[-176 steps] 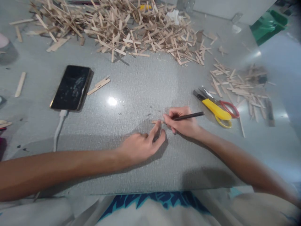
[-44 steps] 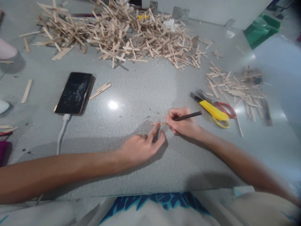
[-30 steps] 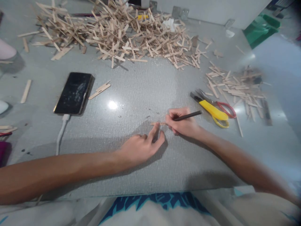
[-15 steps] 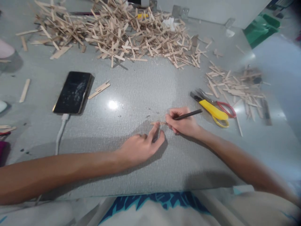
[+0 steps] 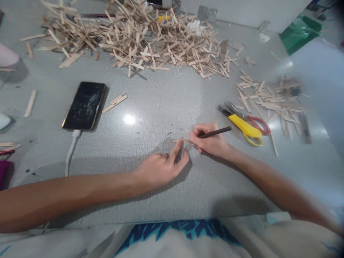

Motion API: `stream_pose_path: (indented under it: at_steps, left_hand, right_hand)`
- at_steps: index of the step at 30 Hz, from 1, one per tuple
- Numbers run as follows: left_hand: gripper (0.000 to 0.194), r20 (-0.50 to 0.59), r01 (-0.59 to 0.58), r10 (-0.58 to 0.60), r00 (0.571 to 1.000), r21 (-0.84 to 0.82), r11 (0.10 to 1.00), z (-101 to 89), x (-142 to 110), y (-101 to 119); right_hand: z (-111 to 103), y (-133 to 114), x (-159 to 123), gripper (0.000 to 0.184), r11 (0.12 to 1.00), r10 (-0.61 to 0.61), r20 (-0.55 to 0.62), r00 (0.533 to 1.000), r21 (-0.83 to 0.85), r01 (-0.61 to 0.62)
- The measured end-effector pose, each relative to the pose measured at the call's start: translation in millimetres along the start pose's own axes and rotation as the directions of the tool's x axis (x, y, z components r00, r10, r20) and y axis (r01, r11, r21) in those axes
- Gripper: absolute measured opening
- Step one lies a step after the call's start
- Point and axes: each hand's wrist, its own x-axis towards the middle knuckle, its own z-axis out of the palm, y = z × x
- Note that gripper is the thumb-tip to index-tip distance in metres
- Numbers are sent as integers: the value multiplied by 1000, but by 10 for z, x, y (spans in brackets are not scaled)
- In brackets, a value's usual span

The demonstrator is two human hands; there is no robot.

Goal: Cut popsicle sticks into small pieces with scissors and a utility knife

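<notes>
1. Below the grip (image 5: 206, 142) spreads a grey, textured table (image 5: 161, 89).
2. Left of the grip and slightly beyond, 1 bright light reflection (image 5: 129, 119) shines on it.
3. Well beyond the grip stands a pale panel (image 5: 242, 12) with metal brackets (image 5: 202, 13).
4. Far right of the grip, past the table's edge, lies blurred, bluish floor (image 5: 326, 68).

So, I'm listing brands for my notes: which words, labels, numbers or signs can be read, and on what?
"KéMON", apparently: blue lettering on the shirt, upside down and partly hidden.
Stick by the pen: any marks are too small to read.
Phone: no readable text.
</notes>
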Motion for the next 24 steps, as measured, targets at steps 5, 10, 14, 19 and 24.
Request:
stream_pose_path:
  at_steps: [5, 10, 14, 19, 24]
  left_hand:
    - [44, -7, -28, 28, 1000, 75, 997, -51, 35, -17]
    - [43, -42, -17, 20, 999, 67, 998, -46, 40, -20]
    - [44, -27, -19, 20, 999, 55, 998, -49, 34, -20]
    - [43, 6, -3, 3, 1000, 4, 1000, -15, 4, -18]
    - [35, -9, -6, 6, 1000, 45, 999, 22, 12, -15]
  right_hand:
    - [-7, 0, -3, 42, 1000, -3, -5, 1000, 3, 3]
    - [-7, 12, 3, 42, 999, 24, -8, 1000, 47, -24]
    - [0, -1, 5, 43, 1000, 12, -20, 1000, 22, -12]
    - [13, 5, -15, 45, 999, 7, -17, 1000, 36, -6]
    - [-77, 69, 12, 38, 978, -165, -297, 941, -169, 118]
